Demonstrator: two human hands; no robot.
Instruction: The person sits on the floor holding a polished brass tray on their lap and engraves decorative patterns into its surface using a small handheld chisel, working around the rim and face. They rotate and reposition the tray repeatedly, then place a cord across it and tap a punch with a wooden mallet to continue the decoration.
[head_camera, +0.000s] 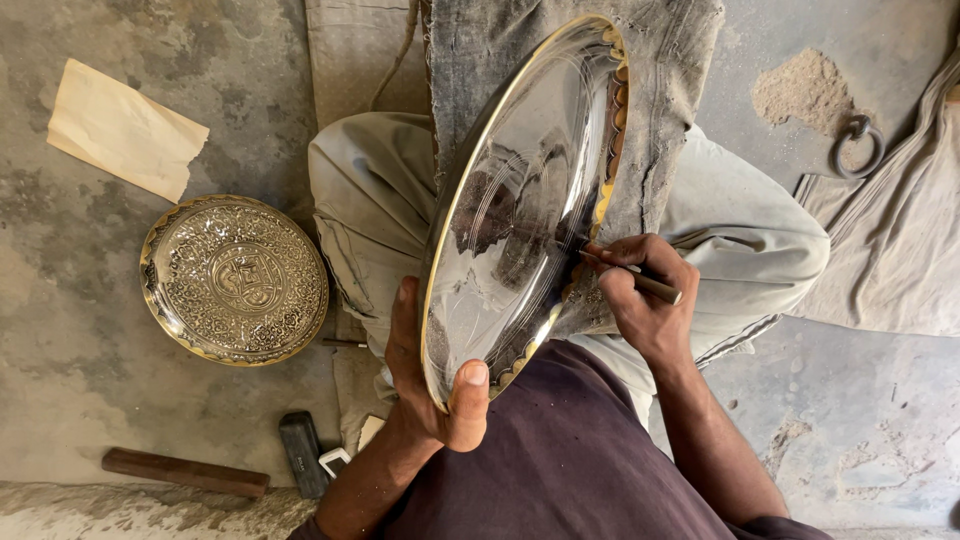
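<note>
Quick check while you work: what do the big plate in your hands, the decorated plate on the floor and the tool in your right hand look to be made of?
Big plate: polished metal, probably silvered brass; mirror reflections, golden scalloped rim. Left hand grips its lower edge.
Decorated plate: likely the same metal, but densely engraved and duller, with a brassy rim.
Tool in the right hand: a slim rod, seemingly dull metal; its tip is too small to tell.

Tilted plate (520, 200) on lap; engraved plate (235, 278) on floor left, paper (125, 130) behind, possibly handle (185, 472) before.

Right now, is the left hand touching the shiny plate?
Touching. The head view shows the left hand gripping the shiny plate's lower rim, thumb pressed over its edge.
</note>
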